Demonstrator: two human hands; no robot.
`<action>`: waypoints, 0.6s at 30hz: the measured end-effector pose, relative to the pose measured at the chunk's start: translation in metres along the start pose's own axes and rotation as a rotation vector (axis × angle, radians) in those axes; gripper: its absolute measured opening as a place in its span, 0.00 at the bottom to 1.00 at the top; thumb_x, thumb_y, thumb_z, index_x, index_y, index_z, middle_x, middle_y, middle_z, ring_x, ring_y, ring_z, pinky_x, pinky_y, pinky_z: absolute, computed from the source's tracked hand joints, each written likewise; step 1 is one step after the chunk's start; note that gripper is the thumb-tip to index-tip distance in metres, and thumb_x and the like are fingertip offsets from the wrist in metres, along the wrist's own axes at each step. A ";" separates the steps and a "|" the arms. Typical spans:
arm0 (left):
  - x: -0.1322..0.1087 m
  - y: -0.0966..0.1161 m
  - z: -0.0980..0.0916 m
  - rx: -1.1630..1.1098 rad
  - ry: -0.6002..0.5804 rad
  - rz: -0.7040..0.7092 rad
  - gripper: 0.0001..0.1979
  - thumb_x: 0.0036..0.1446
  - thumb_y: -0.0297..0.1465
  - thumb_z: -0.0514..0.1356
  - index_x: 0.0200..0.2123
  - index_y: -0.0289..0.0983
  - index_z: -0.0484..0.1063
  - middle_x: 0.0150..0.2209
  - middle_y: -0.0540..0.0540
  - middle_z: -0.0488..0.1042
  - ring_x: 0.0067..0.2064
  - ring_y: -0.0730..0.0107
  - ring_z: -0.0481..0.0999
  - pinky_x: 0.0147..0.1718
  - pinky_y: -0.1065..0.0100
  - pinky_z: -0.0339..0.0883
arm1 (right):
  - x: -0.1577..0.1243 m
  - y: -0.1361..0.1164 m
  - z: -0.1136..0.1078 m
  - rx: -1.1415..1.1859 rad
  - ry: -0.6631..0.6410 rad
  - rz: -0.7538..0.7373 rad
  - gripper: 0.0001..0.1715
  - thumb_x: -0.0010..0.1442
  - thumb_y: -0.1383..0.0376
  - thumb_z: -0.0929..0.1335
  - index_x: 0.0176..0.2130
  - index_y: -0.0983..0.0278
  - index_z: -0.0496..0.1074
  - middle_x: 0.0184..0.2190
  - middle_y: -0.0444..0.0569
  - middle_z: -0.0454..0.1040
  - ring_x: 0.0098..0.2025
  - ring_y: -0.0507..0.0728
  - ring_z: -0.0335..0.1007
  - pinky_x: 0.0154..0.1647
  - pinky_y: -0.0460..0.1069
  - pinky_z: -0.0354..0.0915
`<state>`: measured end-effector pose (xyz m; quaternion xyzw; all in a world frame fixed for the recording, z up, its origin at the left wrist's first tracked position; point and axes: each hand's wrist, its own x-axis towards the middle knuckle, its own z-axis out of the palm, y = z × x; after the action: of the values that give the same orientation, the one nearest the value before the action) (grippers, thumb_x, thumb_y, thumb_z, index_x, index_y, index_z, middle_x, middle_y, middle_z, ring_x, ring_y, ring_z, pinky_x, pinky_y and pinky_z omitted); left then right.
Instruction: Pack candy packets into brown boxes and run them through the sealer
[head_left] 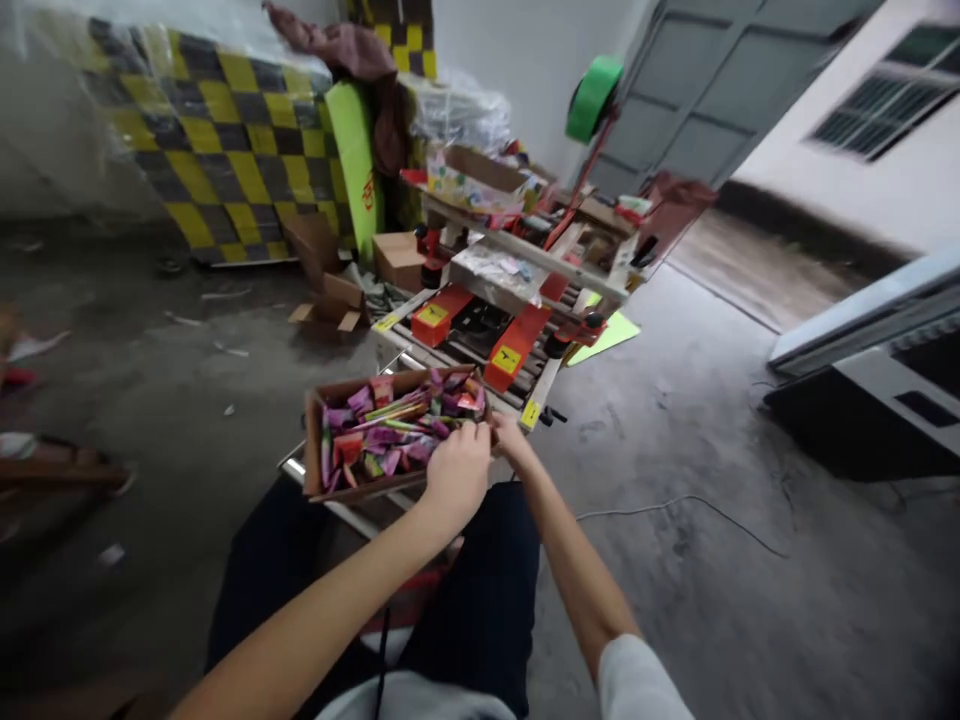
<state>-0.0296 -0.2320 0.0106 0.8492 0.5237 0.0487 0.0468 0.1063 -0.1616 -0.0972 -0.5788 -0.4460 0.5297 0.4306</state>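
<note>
An open cardboard box [311,455] rests on the near end of a roller frame, above my knees. Small purple, pink and red wrapped packets [386,435] fill it, with several thin yellow-green sticks lying across them. At the box's right end, my left hand [460,465] has its fingers curled over the near corner and edge. My right hand [510,438] is closed around the outside of the same end, close beside the left. Its fingertips are partly hidden behind the cardboard.
A carton-sealing machine [506,365] with red guides stands just beyond the box, with a green tape roll [596,98] above it. Empty cartons [326,275] lie left of it. A cable [697,500] crosses the floor on the right, near a black-and-white machine [877,410].
</note>
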 end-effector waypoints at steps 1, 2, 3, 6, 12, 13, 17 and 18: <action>-0.006 0.000 0.000 -0.004 0.038 0.016 0.18 0.65 0.28 0.59 0.57 0.33 0.71 0.56 0.31 0.75 0.47 0.54 0.82 0.40 0.61 0.79 | -0.003 0.000 -0.006 -0.001 -0.025 -0.004 0.12 0.45 0.58 0.74 0.27 0.62 0.72 0.25 0.43 0.71 0.35 0.55 0.66 0.40 0.48 0.66; -0.014 -0.002 -0.003 -0.019 0.087 0.039 0.20 0.65 0.28 0.59 0.59 0.35 0.69 0.61 0.31 0.71 0.46 0.56 0.82 0.39 0.61 0.79 | -0.006 -0.001 -0.012 -0.001 -0.054 -0.023 0.15 0.47 0.56 0.73 0.31 0.62 0.73 0.28 0.44 0.73 0.35 0.55 0.67 0.39 0.48 0.66; -0.024 -0.006 -0.009 -0.048 0.152 0.076 0.21 0.65 0.28 0.58 0.61 0.37 0.68 0.65 0.32 0.67 0.47 0.57 0.82 0.39 0.62 0.80 | -0.010 -0.003 -0.017 0.005 -0.078 -0.054 0.18 0.48 0.52 0.73 0.34 0.62 0.72 0.30 0.44 0.74 0.35 0.54 0.67 0.38 0.48 0.66; -0.060 -0.042 -0.040 -0.163 0.436 0.201 0.24 0.66 0.30 0.57 0.65 0.46 0.64 0.69 0.39 0.63 0.55 0.59 0.79 0.49 0.63 0.79 | -0.021 -0.016 -0.030 0.067 -0.133 -0.162 0.27 0.49 0.44 0.74 0.35 0.60 0.69 0.29 0.43 0.72 0.30 0.52 0.65 0.33 0.47 0.64; -0.068 -0.184 -0.070 -0.176 0.568 0.267 0.37 0.68 0.44 0.54 0.75 0.54 0.43 0.77 0.51 0.43 0.74 0.46 0.54 0.70 0.47 0.56 | -0.010 -0.079 -0.034 0.070 -0.464 -0.181 0.32 0.41 0.42 0.79 0.32 0.60 0.69 0.28 0.41 0.69 0.28 0.49 0.62 0.31 0.46 0.61; -0.059 -0.198 -0.066 -0.157 0.449 0.335 0.38 0.69 0.46 0.51 0.76 0.51 0.37 0.78 0.47 0.37 0.75 0.44 0.49 0.71 0.45 0.52 | -0.006 -0.090 -0.031 0.011 -0.528 -0.169 0.32 0.40 0.43 0.80 0.29 0.61 0.67 0.27 0.40 0.68 0.27 0.49 0.61 0.31 0.46 0.60; -0.021 -0.199 -0.041 -0.099 0.071 0.539 0.42 0.68 0.54 0.48 0.76 0.41 0.39 0.76 0.36 0.38 0.76 0.45 0.44 0.72 0.42 0.40 | 0.007 -0.121 -0.011 -0.367 -0.761 -0.196 0.24 0.48 0.47 0.78 0.27 0.61 0.68 0.25 0.41 0.69 0.27 0.49 0.61 0.30 0.46 0.60; -0.013 -0.191 -0.033 -0.095 0.028 0.559 0.42 0.67 0.54 0.49 0.75 0.40 0.44 0.76 0.36 0.40 0.76 0.47 0.44 0.73 0.44 0.38 | 0.009 -0.124 -0.004 -0.468 -0.798 -0.230 0.21 0.49 0.50 0.77 0.27 0.61 0.70 0.24 0.41 0.69 0.28 0.50 0.62 0.31 0.46 0.61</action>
<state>-0.2094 -0.1574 0.0184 0.9567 0.2670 0.0961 0.0642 0.1028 -0.1248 0.0213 -0.3586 -0.7451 0.5447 0.1396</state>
